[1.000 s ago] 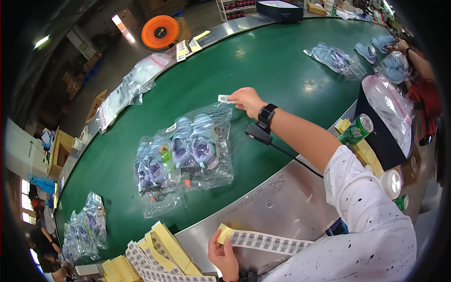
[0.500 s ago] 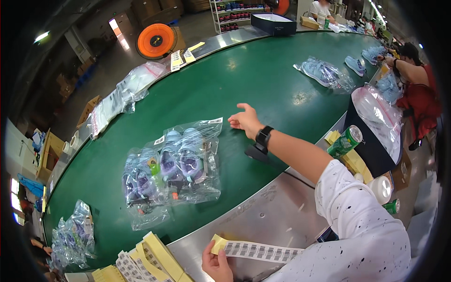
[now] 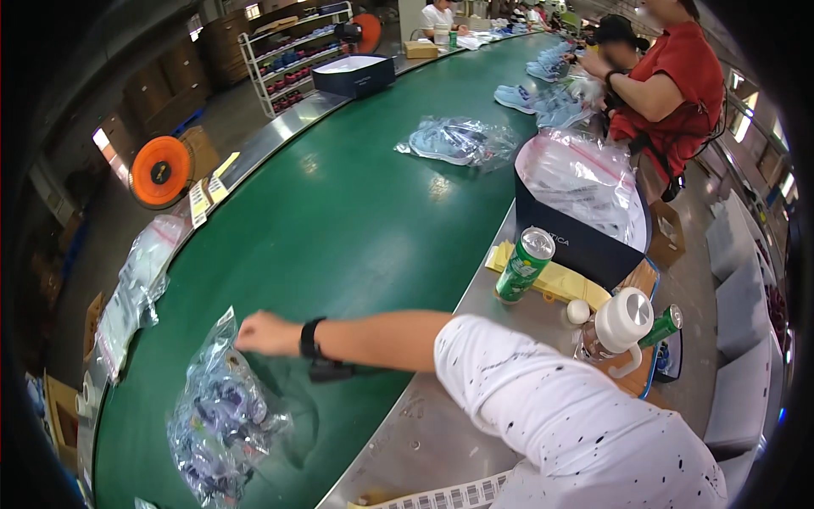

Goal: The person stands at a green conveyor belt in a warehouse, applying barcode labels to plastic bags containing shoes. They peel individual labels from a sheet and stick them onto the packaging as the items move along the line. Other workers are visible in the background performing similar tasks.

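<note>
In the head view, the right hand (image 3: 264, 332) was stretched across the green conveyor belt (image 3: 356, 220), its fingers curled at the upper corner of a clear bag of purple shoes (image 3: 222, 416) lying near the belt's edge; whether that corner was actually pinched could not be told. The left hand was not seen. A firm grip on the corner would probably be needed, with the bag kept flat.
</note>
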A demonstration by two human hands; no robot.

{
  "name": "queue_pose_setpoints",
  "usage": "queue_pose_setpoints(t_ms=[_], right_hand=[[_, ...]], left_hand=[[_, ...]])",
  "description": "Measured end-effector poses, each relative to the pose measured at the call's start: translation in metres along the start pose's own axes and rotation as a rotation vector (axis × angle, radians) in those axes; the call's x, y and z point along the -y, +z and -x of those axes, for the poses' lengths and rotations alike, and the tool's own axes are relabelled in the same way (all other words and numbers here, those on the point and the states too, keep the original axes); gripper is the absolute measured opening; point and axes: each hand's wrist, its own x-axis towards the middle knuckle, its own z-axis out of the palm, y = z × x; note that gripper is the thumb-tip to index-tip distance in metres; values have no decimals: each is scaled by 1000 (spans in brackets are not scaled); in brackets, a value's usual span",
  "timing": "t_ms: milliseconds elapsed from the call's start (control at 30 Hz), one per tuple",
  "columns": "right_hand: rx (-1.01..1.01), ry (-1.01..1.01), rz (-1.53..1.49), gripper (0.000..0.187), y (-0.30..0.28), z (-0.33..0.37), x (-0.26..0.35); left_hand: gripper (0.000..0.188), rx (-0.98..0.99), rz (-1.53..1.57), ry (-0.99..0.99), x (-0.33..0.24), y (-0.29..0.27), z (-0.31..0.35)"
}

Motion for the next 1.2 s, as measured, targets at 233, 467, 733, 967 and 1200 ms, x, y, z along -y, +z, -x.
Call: queue_pose_setpoints(t_ms=[233, 467, 733, 967, 1200], right_hand=[[-472, 267, 1406, 23, -289, -3, -48], [-643, 991, 1814, 29, -423, 64, -57], [-380, 761, 1618, 28, -366, 35, -18], [-113, 302, 824, 20, -192, 7, -4], [667, -261, -56, 23, 3, 213, 146]], left_hand=[[39, -80, -123, -55, -14, 4, 5], [40, -139, -266, -133, -17, 11, 7], [38, -108, -190, -81, -30, 15, 14], [28, -25, -39, -117, -46, 19, 12], [30, -89, 159, 254, -43, -7, 48]])
